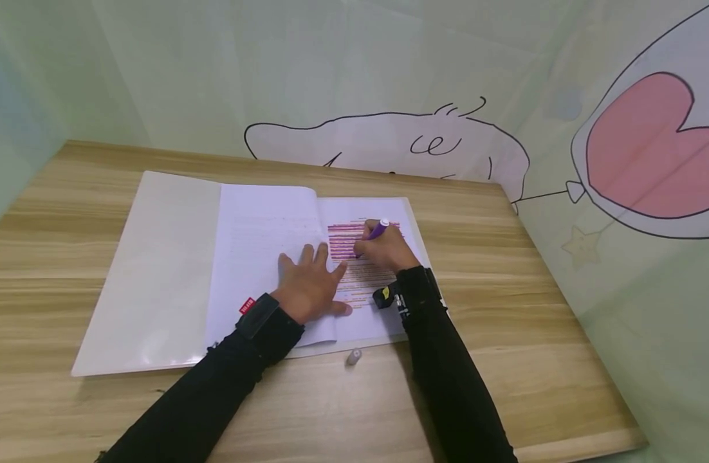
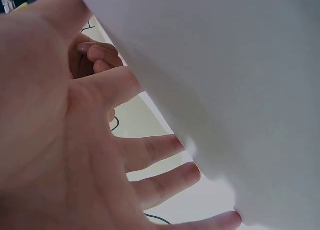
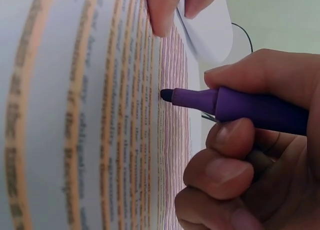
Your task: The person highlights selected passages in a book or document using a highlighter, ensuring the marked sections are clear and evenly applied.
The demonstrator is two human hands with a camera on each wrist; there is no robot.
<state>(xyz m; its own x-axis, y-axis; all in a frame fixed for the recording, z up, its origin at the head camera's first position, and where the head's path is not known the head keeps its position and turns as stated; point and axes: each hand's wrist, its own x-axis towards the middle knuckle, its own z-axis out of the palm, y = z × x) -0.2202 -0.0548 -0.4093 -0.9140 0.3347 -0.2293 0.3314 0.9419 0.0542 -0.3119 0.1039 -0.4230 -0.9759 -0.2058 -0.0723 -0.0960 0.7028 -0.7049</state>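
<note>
My right hand [image 1: 391, 249] pinches an uncapped purple marker [image 3: 265, 110] between thumb and fingers, its dark tip at the printed page. Orange strips cover lines of text on that right page [image 1: 363, 321], and the upper lines carry purple strokes [image 1: 344, 241]. In the right wrist view the tip sits right where the purple and orange lines meet. My left hand [image 1: 308, 287] lies spread with straight fingers over the inner part of the open booklet, across the left page [image 1: 256, 244] and the edge of the right one.
A white cover [image 1: 152, 270] lies opened out to the left of the pages. A small grey cap-like piece [image 1: 353, 357] is on the wooden table [image 1: 488, 321] just below the booklet. Behind stands a pale green backdrop [image 1: 186, 71] with line drawings.
</note>
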